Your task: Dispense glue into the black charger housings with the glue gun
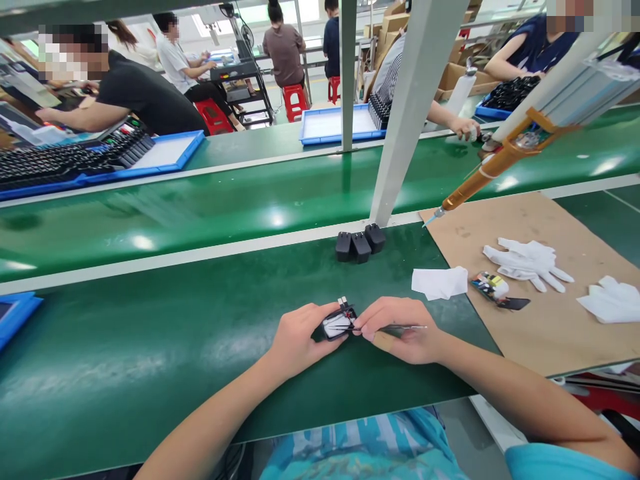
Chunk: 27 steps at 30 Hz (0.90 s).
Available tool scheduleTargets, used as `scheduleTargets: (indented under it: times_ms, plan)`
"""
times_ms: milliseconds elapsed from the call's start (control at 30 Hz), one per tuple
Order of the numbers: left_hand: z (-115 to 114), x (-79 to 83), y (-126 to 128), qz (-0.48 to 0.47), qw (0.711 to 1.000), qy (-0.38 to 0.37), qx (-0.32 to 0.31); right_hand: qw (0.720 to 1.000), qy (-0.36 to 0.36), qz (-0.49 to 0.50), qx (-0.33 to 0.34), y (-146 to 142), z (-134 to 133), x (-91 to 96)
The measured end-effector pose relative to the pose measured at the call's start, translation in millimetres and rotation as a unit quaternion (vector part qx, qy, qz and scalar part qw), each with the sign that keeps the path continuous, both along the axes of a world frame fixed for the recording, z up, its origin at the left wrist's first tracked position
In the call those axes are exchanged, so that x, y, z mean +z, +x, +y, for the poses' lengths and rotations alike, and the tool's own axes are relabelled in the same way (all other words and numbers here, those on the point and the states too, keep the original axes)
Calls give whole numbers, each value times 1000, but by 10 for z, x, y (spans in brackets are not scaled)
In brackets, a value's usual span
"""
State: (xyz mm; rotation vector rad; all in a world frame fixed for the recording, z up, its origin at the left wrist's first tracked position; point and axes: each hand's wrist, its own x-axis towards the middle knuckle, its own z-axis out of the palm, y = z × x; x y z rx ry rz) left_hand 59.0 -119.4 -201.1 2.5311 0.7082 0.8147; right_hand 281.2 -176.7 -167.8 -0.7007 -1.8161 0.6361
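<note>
My left hand (299,339) is closed around the side of a small black power adapter housing (338,325), which has metal plug prongs at its far end and white material inside. In my right hand (403,328) is a pair of thin tweezers (400,327), gripped between thumb and fingers. Their tips reach into the open housing, over the white material. A bit of red shows inside near my right fingertips. What the tips pinch, if anything, is too small to tell. Beyond my hands, three black adapters (360,247) stand together by the post.
To the right lies brown cardboard (565,340) with white gloves (527,261) and a circuit board (493,285). A white cloth (440,283) overlaps its edge. An orange dispenser (480,180) slants down above. A slanted post (407,107) rises ahead. Co-workers sit beyond the green conveyor (225,207).
</note>
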Motion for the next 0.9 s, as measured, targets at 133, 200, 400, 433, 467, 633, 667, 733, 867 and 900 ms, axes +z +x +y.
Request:
scheduleTargets:
  times_ms: [133,200,400,433,467,633,667,733,867,900]
  plan:
    - [22,-19,0,3,1000,-22,-4,1000,-10,4,14,-13,-2,-47]
    - [75,-32,-10,18,998,-62,8,997,-70,34,-1,20,5,-74]
    - [390,-65,-135,108,963,-245,15,912,-399,65,-76,282,155,-17]
    - [439,-60,-163,115,956,-269,14,898,-432,19,-76,324,189,4]
    - [480,-49,-188,120,949,-290,13,888,-454,-31,-71,357,220,21]
    - [544,30,-197,102,934,-342,-2,849,-485,-205,-44,406,278,26]
    - [532,30,-171,89,936,-340,-6,845,-484,-221,-49,400,278,12]
    - [500,-3,-103,53,941,-334,-14,838,-481,-248,-63,388,281,-23]
    - [452,-139,3,-4,956,-292,-11,821,-489,-283,-83,401,313,-90]
    - [451,-164,8,-10,964,-264,-12,819,-489,-288,-89,414,324,-104]
